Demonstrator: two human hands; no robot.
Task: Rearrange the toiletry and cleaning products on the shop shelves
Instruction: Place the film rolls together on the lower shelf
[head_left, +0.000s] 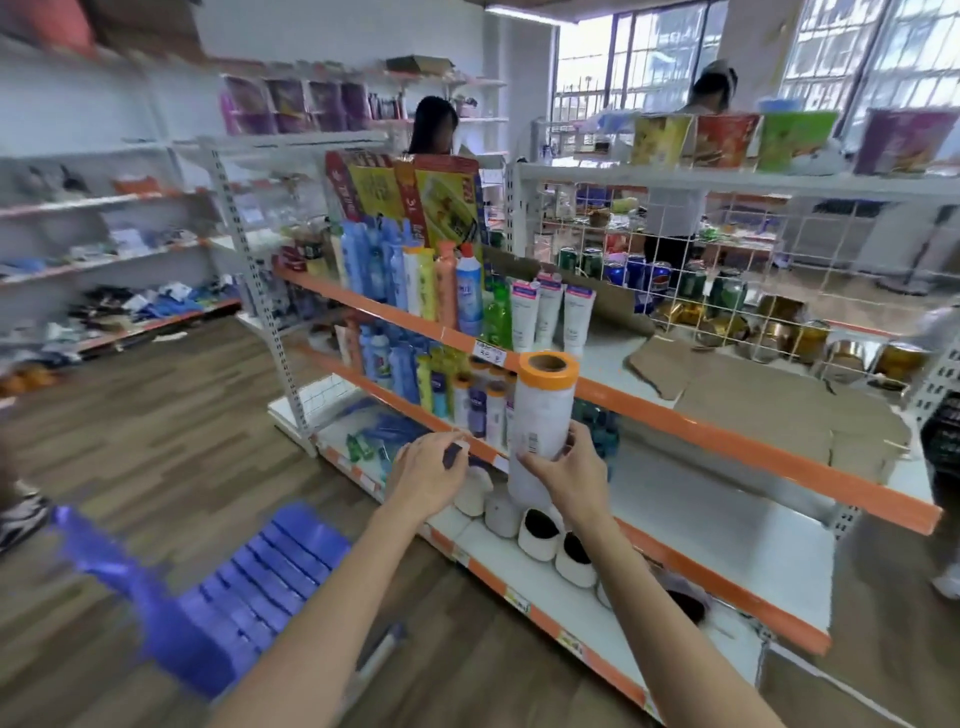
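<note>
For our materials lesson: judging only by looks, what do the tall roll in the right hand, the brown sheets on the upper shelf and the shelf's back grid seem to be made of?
Tall roll: probably thin, matt white plastic film wound on a cardboard core, shown by its brown hollow end; orange band on top.
Brown sheets: flattened cardboard, dull brown with fold lines.
Back grid: apparently white-coated metal wire, thin crossing bars.

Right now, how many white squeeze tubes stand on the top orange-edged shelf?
3, upright in a row near the shelf's front edge, right of the green bottle: the left tube, the middle tube and the right tube. More may be hidden behind them.
</note>
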